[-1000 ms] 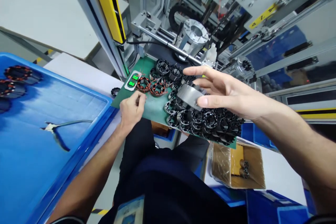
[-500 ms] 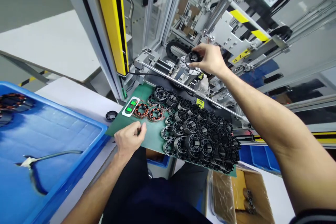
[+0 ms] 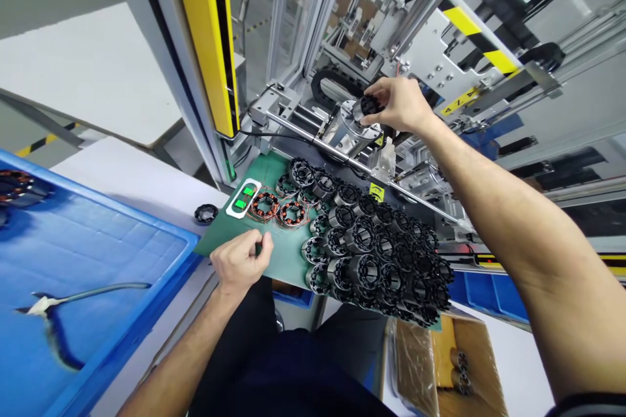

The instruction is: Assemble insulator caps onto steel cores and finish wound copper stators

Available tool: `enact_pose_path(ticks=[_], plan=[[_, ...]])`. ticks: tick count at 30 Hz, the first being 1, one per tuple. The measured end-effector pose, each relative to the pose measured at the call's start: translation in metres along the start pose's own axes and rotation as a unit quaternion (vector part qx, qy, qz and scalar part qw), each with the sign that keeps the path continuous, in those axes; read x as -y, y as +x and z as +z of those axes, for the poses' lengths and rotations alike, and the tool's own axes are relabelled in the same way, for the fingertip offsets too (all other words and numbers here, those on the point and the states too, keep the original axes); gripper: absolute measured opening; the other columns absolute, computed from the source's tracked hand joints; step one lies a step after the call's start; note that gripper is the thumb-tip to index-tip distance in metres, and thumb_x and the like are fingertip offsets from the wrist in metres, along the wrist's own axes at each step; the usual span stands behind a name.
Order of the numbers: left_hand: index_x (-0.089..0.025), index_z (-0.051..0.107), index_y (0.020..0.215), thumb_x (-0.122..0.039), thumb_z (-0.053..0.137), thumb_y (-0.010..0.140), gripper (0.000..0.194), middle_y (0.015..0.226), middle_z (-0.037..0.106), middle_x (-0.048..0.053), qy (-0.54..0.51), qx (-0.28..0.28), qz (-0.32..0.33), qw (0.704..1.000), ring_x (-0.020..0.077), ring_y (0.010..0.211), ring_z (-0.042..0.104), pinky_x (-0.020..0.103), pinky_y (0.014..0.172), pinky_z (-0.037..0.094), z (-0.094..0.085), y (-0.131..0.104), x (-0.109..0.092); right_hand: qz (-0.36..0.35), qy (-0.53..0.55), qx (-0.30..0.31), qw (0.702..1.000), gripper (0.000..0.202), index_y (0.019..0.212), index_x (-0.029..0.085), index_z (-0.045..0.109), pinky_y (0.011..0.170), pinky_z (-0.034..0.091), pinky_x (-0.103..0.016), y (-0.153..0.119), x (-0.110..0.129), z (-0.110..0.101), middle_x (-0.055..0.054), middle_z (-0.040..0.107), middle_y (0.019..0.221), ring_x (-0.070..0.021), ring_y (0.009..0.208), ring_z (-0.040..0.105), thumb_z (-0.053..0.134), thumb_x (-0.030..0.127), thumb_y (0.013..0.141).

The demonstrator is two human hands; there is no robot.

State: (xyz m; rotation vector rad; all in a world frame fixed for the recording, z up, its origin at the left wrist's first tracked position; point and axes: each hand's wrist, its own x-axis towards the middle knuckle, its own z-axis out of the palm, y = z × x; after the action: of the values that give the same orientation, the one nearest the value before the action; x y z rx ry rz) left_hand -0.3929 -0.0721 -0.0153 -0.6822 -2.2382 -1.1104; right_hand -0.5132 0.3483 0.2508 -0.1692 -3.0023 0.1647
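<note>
My right hand (image 3: 403, 104) grips a black-and-silver motor stator core (image 3: 368, 108) between thumb and fingers. The core is at the round metal fixture (image 3: 348, 120) of the machine; whether it is fully seated there I cannot tell. My left hand (image 3: 240, 260) is curled into a loose fist over the near left edge of the green board (image 3: 281, 254), with nothing visible in it. Just beyond it are two stators wound with copper wire (image 3: 292, 214) and a white switch plate with two green buttons (image 3: 243, 198). Several bare stator cores (image 3: 362, 234) stand stacked on the board's right side.
A blue tray (image 3: 147, 234) at left holds pliers (image 3: 49, 303) and wound stators (image 3: 22, 187). One loose core (image 3: 206, 213) lies beside it. A metal rail (image 3: 332, 156) crosses before the fixture; a yellow post (image 3: 203, 39) rises at left. A cardboard box (image 3: 482, 358) sits lower right.
My right hand has tipped the stator core slightly and keeps it at the fixture. My left hand stays nearly still in its fist. The whole view has shifted a little.
</note>
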Motion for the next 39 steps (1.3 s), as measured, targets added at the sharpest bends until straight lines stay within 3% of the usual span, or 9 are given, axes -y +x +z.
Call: enact_pose_path(ticks=[9,15,21,26,29,31,33,36,39], plan=[[-0.023,0.046,0.058,-0.032,0.068,0.108,0.055,0.048,0.043,-0.004,0.015,0.036,-0.055,0.998,0.0122,0.048,0.036,0.032,0.057,0.029,0.0,-0.001,-0.001,-0.022,0.008,0.023,0.999,0.077,0.133,0.02,0.092,0.114,0.071,-0.068,0.006,-0.014,0.004,-0.015,0.09,0.116,-0.0443,0.111,0.086,0.115,0.047,0.064],[-0.022,0.048,0.059,-0.028,0.07,0.107,0.053,0.05,0.042,-0.005,0.01,0.035,-0.046,0.998,0.0109,0.049,0.037,0.031,0.057,0.03,-0.001,-0.002,-0.001,-0.045,0.017,0.082,0.995,0.079,0.13,0.025,0.093,0.112,0.072,-0.063,0.025,-0.026,-0.002,-0.01,0.091,0.114,-0.0381,0.104,0.086,0.114,0.066,0.066],[-0.022,0.047,0.059,-0.028,0.07,0.107,0.053,0.049,0.042,-0.006,0.006,0.039,-0.043,0.998,0.0109,0.049,0.035,0.031,0.057,0.029,-0.001,-0.002,-0.001,-0.03,-0.03,0.113,0.993,0.066,0.129,0.022,0.094,0.11,0.068,-0.053,0.035,-0.023,0.001,-0.007,0.09,0.104,-0.0312,0.102,0.085,0.115,0.048,0.072],[-0.022,0.05,0.06,-0.029,0.07,0.106,0.051,0.049,0.044,-0.005,0.008,0.047,-0.055,0.997,0.0114,0.049,0.037,0.032,0.058,0.029,0.001,-0.004,-0.002,-0.022,-0.02,0.108,0.994,0.058,0.119,0.029,0.093,0.124,0.064,-0.065,0.029,-0.014,-0.002,-0.005,0.089,0.109,-0.0395,0.117,0.085,0.116,0.048,0.069],[-0.023,0.052,0.061,-0.029,0.07,0.106,0.049,0.05,0.046,-0.005,0.008,0.052,-0.059,0.997,0.0116,0.049,0.038,0.032,0.059,0.03,0.001,-0.005,-0.002,0.002,0.06,0.15,0.987,0.061,0.111,0.032,0.092,0.141,0.047,-0.077,0.041,-0.001,-0.023,-0.006,0.089,0.114,-0.0452,0.137,0.078,0.117,0.064,0.066],[-0.023,0.052,0.061,-0.029,0.07,0.106,0.049,0.05,0.047,-0.005,0.008,0.053,-0.059,0.997,0.0117,0.049,0.039,0.032,0.059,0.03,0.001,-0.005,-0.001,-0.005,0.11,0.131,0.985,0.068,0.121,0.036,0.09,0.148,0.037,-0.076,0.052,0.01,-0.033,-0.003,0.089,0.133,-0.043,0.148,0.071,0.101,0.088,0.077],[-0.023,0.052,0.06,-0.029,0.07,0.106,0.05,0.049,0.046,-0.005,0.008,0.053,-0.059,0.997,0.0116,0.049,0.039,0.032,0.059,0.029,0.001,-0.006,-0.001,-0.021,0.143,0.082,0.986,0.081,0.139,0.042,0.084,0.148,0.041,-0.068,0.059,0.022,-0.027,0.003,0.084,0.15,-0.0366,0.149,0.069,0.068,0.107,0.093],[-0.023,0.052,0.06,-0.029,0.071,0.106,0.05,0.05,0.047,-0.005,0.008,0.048,-0.052,0.997,0.0115,0.049,0.04,0.032,0.059,0.03,0.0,-0.005,-0.001,-0.016,0.167,0.036,0.985,0.109,0.158,0.034,0.075,0.14,0.05,-0.063,0.059,0.034,0.011,-0.002,0.079,0.162,-0.0347,0.145,0.07,0.032,0.114,0.098],[-0.023,0.054,0.061,-0.027,0.072,0.107,0.049,0.05,0.049,-0.005,0.009,0.045,-0.045,0.998,0.0114,0.049,0.042,0.032,0.059,0.032,-0.001,-0.004,-0.001,-0.002,0.152,0.047,0.987,0.119,0.149,0.018,0.08,0.139,0.049,-0.062,0.056,0.034,0.054,-0.014,0.08,0.159,-0.0402,0.149,0.071,0.024,0.112,0.102]])
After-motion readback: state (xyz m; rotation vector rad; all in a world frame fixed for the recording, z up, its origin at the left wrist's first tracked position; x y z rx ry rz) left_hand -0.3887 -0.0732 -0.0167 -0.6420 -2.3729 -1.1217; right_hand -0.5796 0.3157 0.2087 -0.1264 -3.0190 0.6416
